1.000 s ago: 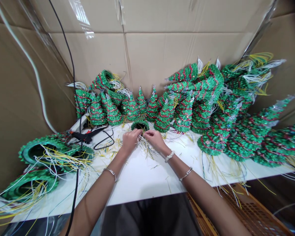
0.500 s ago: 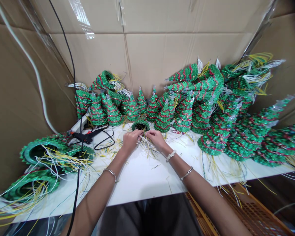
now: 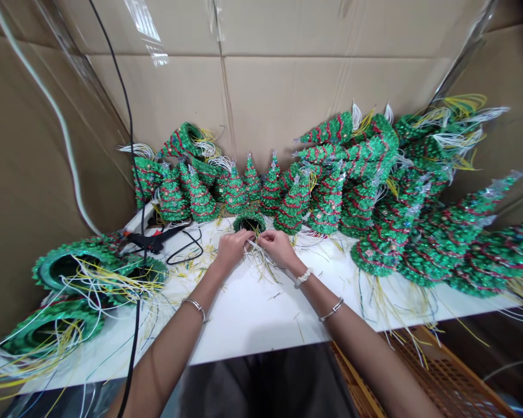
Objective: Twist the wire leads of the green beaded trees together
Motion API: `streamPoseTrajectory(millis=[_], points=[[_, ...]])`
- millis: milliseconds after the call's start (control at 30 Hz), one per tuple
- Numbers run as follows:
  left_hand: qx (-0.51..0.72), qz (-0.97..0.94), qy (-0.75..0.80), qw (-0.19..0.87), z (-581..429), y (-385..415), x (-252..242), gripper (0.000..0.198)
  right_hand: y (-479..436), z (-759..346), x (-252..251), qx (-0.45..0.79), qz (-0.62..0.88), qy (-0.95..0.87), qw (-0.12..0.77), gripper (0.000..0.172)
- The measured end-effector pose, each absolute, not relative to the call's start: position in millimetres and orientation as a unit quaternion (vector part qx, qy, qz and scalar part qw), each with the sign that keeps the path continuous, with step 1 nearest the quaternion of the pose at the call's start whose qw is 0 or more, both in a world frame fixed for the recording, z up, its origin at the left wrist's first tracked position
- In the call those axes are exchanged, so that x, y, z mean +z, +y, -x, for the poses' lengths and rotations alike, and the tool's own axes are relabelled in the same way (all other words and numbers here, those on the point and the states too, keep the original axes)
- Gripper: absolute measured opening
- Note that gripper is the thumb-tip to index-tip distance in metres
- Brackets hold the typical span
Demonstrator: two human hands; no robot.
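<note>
Just in front of me on the white table lies a small green tinsel Christmas tree, its dark hollow base facing me. White and yellow wires trail out of that base toward me. My left hand pinches some of these wires at the left of the opening. Close beside it, my right hand pinches wires too, fingertips pressed together. The fingertips of both hands almost meet below the rim. Which strands each one holds is too fine to make out.
Decorated Christmas trees stand and lie along the back and right. More hollow tree bases with loose wires are at the left. A black glue gun lies near them. A black cable hangs across the left. An orange crate sits below right.
My hands stay at the tree's opening, with barely any finger movement. The view has shifted very slightly.
</note>
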State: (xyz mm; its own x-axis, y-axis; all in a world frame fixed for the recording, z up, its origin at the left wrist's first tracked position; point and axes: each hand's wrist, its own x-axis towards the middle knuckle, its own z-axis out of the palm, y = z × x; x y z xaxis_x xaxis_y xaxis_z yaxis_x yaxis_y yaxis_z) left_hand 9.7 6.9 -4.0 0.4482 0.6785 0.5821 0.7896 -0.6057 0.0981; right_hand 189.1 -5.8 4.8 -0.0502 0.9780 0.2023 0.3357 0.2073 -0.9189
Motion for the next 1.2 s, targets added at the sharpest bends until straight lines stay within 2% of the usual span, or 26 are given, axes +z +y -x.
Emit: streamPoseTrajectory(millis=[567, 1000, 1200], points=[[-0.284, 0.854, -0.431, 0.056, -8.8, 6.2, -2.3, 0.024, -3.0, -194.3, 6.3, 0.333, 0.493, -0.667, 0.447, 0.019], [-0.263, 0.843, -0.456, 0.109, -9.9, 2.5, -0.1, 0.022, -0.2, -193.1, 2.6, 0.334, 0.502, -0.66, 0.448, 0.019], [-0.279, 0.839, -0.459, 0.085, -11.8, 6.3, -2.7, 0.02, -3.5, -191.4, 6.1, 0.269, 0.519, -0.669, 0.458, 0.017]])
